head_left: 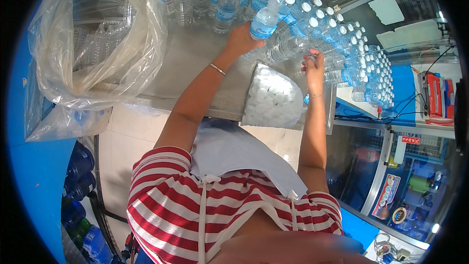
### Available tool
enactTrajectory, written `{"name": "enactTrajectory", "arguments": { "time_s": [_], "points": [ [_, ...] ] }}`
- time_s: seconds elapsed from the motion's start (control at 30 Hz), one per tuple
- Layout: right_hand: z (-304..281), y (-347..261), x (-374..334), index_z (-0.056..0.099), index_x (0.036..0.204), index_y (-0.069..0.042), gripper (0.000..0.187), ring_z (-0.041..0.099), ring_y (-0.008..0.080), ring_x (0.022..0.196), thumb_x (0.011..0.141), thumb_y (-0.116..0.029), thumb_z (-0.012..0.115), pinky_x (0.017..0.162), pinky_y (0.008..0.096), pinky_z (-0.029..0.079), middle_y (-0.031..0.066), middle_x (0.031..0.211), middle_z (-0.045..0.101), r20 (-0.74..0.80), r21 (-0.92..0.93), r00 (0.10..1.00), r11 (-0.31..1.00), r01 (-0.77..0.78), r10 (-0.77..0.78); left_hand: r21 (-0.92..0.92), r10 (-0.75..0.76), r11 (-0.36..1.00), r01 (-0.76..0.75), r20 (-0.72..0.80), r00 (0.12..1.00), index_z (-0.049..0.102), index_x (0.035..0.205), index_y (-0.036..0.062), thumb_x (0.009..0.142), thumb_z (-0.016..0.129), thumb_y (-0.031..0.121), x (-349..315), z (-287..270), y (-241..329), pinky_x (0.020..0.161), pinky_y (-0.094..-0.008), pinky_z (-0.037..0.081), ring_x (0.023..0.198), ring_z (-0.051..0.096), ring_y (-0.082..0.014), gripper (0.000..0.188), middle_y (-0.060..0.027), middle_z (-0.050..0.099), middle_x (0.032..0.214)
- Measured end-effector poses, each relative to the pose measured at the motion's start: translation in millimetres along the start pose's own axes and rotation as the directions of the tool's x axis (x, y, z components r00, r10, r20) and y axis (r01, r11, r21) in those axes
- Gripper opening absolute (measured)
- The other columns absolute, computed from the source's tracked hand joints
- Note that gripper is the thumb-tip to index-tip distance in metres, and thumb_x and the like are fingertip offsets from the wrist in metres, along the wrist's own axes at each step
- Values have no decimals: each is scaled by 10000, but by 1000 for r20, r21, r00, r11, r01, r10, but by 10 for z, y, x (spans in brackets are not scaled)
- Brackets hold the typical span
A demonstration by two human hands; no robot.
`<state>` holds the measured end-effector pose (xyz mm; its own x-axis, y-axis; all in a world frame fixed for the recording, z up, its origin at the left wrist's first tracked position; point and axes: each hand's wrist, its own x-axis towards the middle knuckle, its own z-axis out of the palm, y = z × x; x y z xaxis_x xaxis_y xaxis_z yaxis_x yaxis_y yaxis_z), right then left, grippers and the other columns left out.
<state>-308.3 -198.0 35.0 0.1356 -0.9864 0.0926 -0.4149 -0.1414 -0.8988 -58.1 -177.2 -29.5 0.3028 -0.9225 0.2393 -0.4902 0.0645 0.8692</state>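
Observation:
My left hand [240, 40] is closed round a clear plastic water bottle [264, 25] with a blue label, held tilted above the metal counter. No white cap shows on its clear neck. To the right, my right hand [314, 62] has its fingers pinched on a small pale round piece that looks like a bottle cap [311, 58]. A clear bottle without a visible label [288, 49] lies slanted between my hands. Below them, a clear bag of white bottle caps [271, 99] rests at the counter's front edge, near my right wrist.
Rows of capped, blue-labelled bottles [227, 11] fill the counter's back and curve round to the right. A large open plastic bag [146, 68] with empty clear bottles [100, 44] stands at left. A glass-doored cabinet [415, 166] is at right; dark blue bottles [80, 161] sit lower left.

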Motion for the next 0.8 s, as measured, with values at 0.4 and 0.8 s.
{"name": "enactTrajectory", "arguments": {
  "time_s": [0.4,0.8],
  "points": [
    [104,7,-44,438,1329,-27,772,540,119,672,725,-296,838,623,258,464,65,878,611,-14,-342,993,933,109,-121,-186,6,982,37,226,974,664,1093,45,589,819,358,58,-56,-44,852,-375,497,964,669,-316,613,-168,700,1042],
    [412,350,39,436,1237,89,868,647,263,716,673,-426,848,670,352,513,135,798,644,-31,-421,999,907,5,-20,-79,30,997,-12,235,972,651,1104,45,600,829,325,94,-68,-20,853,-383,495,981,659,-334,603,-170,695,1055]
  ]
}}
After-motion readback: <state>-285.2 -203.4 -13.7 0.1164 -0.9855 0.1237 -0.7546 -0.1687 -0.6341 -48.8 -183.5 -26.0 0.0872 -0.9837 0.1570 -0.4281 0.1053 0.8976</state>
